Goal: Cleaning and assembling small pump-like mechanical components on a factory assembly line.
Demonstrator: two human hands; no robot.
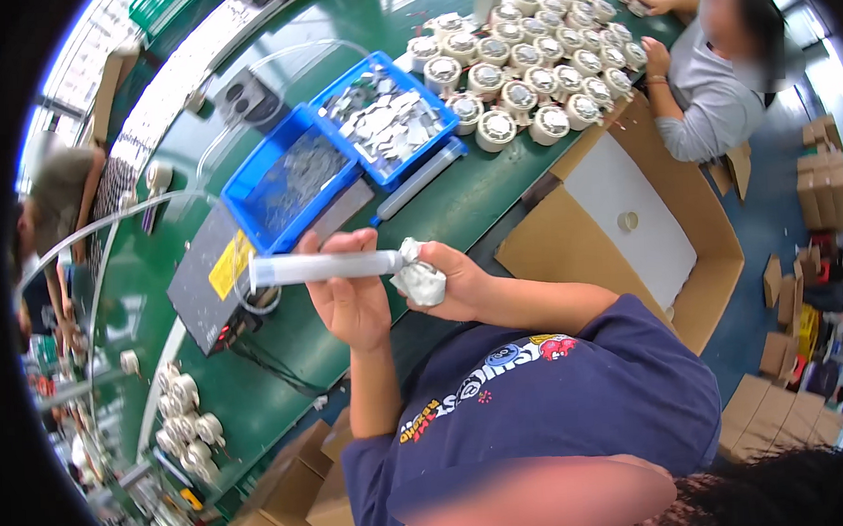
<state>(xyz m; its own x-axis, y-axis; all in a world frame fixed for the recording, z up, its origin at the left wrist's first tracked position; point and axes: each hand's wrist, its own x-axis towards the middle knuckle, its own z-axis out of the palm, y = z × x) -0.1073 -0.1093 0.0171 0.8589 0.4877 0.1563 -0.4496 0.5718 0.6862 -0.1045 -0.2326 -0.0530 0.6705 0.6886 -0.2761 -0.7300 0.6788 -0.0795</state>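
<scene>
In front of my chest, my left hand point(353, 308) grips a large clear syringe barrel point(323, 267), its thumb on the near side and its fingers behind. The barrel lies nearly level, with its wide flanged end to the left. My right hand point(460, 282) is closed on a crumpled white tissue point(420, 280) pressed round the narrow right end of the syringe, so that tip is hidden. Beyond my hands stand two blue bins. The left bin point(251, 228) holds small grey pieces, the right bin point(448, 121) white and silver ones.
Another capped tube point(420, 181) lies beside the right bin on the green table point(480, 199). A grey control box point(197, 292) with hoses stands left. Rows of round white motor-like units point(526, 66) fill the far right. A co-worker point(715, 90) sits beyond an open carton point(571, 247).
</scene>
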